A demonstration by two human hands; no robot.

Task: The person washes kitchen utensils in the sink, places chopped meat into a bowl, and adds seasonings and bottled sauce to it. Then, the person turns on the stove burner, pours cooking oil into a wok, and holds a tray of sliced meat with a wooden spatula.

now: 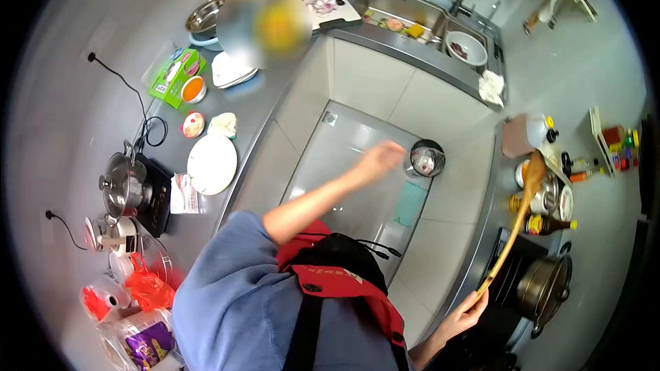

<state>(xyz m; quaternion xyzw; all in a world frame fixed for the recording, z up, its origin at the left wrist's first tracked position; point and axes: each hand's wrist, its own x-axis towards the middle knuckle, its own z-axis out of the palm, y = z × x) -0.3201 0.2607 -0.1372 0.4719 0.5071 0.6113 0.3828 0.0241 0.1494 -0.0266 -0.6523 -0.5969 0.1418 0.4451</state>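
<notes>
My right hand (466, 317) is closed around the end of a long wooden spatula (512, 240). The spatula's broad brown head points away from me, overlapping the bottles and jars on the right counter. Out in front of my body, my left hand (381, 159) is over the floor, its fingers blurred by motion. Closest to it is a round trash bin (427, 158) with a bag inside. A deep pot (543, 288) stands on the black stove (505, 288), near my right hand.
Ahead are a double sink (405, 10), a white colander (466, 48) and a cutting board (347, 12) with chopped onion. On the left counter are a white plate (212, 165), an orange-filled bowl (194, 89) and a lidded glass pot (125, 185). A dark soy-sauce-like bottle (546, 225) lies near the stove.
</notes>
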